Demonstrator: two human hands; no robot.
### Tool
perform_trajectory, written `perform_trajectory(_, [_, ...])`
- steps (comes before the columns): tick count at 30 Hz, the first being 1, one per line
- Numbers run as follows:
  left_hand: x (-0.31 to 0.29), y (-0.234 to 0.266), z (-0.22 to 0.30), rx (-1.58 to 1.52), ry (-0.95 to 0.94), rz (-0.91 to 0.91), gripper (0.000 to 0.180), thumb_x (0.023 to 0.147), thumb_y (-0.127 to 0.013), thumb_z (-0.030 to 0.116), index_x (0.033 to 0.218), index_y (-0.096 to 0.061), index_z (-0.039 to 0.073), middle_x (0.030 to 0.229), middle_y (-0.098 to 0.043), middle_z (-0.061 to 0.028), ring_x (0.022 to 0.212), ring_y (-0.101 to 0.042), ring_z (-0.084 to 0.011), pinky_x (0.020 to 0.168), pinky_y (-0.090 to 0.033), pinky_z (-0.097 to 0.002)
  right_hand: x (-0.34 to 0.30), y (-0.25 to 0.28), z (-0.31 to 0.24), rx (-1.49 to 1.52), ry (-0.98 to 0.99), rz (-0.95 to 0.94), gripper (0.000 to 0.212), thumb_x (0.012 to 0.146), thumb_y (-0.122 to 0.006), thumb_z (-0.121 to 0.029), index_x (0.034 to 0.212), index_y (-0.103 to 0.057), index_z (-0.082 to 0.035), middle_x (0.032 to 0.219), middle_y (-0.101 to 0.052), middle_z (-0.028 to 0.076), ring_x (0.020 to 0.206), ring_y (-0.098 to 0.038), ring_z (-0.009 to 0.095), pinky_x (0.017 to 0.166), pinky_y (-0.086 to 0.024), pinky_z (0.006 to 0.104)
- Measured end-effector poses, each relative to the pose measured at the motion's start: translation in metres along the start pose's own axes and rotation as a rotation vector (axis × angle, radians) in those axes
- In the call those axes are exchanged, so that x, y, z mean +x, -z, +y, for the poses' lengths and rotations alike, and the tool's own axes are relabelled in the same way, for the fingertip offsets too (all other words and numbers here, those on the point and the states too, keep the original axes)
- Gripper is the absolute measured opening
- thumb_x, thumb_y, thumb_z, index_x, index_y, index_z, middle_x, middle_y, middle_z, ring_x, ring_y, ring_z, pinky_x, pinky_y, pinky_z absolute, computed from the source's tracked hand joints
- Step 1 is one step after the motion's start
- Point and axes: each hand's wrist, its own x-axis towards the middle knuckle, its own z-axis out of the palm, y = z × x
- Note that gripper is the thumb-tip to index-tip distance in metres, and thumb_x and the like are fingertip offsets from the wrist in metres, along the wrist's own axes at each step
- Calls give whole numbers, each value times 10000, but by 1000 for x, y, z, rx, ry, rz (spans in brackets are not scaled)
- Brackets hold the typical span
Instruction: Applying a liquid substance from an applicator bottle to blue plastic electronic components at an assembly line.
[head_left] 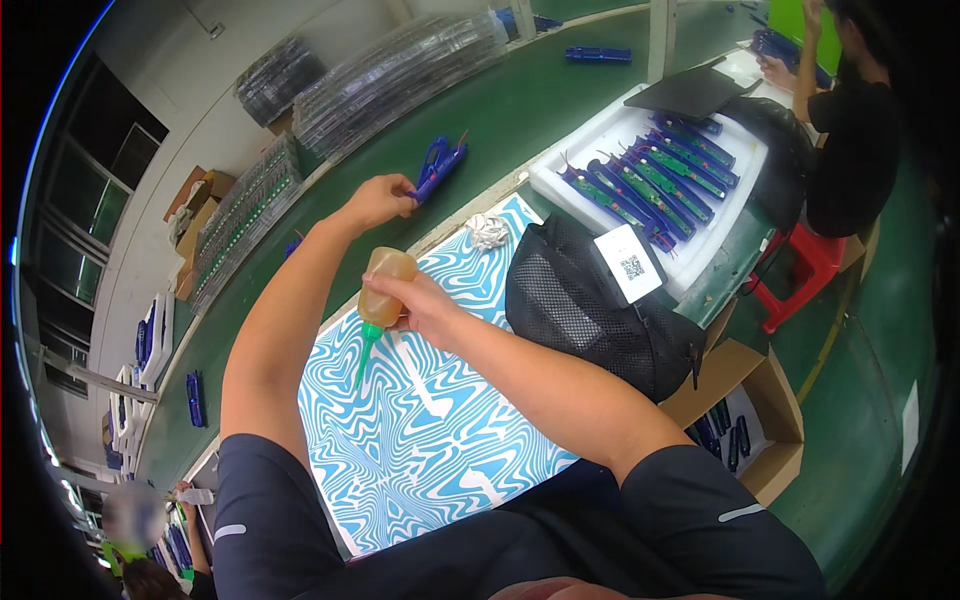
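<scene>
My left hand (379, 202) reaches out over the green bench, its fingertips pinched on the near end of a blue plastic housing (438, 170). A thin reddish wire sticks up from the housing's far end. My right hand (425, 305) is wrapped round a squeeze bottle (388, 285) of amber liquid. The bottle is tilted, with its green nozzle (367, 352) pointing down over a blue-and-white patterned sheet (400, 480). A crumpled white tissue (488, 231) lies by the sheet's far edge.
A black mesh bag (590, 310) with a white card sits right of the sheet. Beyond it a white foam tray (560, 190) holds several blue housings with green boards. A cardboard box (780, 410) and red stool (808, 270) stand lower right. Clear plastic trays (400, 80) are stacked across the bench. Other people work nearby.
</scene>
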Motion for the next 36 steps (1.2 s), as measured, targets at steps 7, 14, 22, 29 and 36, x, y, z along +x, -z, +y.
perform_trajectory(7, [-98, 1, -15, -95, 97, 321, 319, 832, -804, 256, 955, -627, 21, 858, -714, -96, 778, -686, -143, 662, -490, -282, -2, 1, 2, 1, 18, -11, 625, 893, -760, -392, 1351, -458, -94, 1200, -597, 104, 1088, -641, 234, 892, -555, 401])
perform_trajectory(14, [-209, -25, -57, -261, 90, 572, 223, 813, -778, 6, 930, -590, 30, 1019, -701, -73, 793, -594, -88, 715, -482, -243, -3, -3, -4, 130, 97, -131, 582, 943, -706, -329, 1353, -432, -20, 1168, -622, 183, 1059, -679, 300, 927, -583, 436])
perform_trajectory(22, [-327, -87, -46, -584, 131, 597, 254, 791, -749, -70, 988, -619, 25, 1260, -685, -70, 943, -616, -129, 873, -518, -289, -29, -22, -26, 314, 128, -32, 608, 939, -711, -339, 1364, -380, -57, 1168, -598, 201, 1026, -674, 354, 849, -623, 387])
perform_trajectory(29, [-357, -107, -28, -703, 175, 563, 590, 794, -812, 10, 1330, -568, 41, 1201, -690, -112, 1035, -673, -182, 907, -541, -302, -29, -25, -13, 167, 170, 52, 602, 946, -702, -362, 1362, -374, -76, 1180, -576, 207, 1044, -663, 360, 820, -632, 383])
perform_trajectory(36, [-371, -104, -35, -488, 97, 501, 649, 783, -835, 96, 1373, -568, 69, 1130, -707, -140, 932, -701, -218, 844, -566, -327, -36, -35, -5, -27, 233, 203, 591, 955, -693, -376, 1377, -412, -71, 1251, -571, 182, 1125, -637, 321, 904, -566, 394])
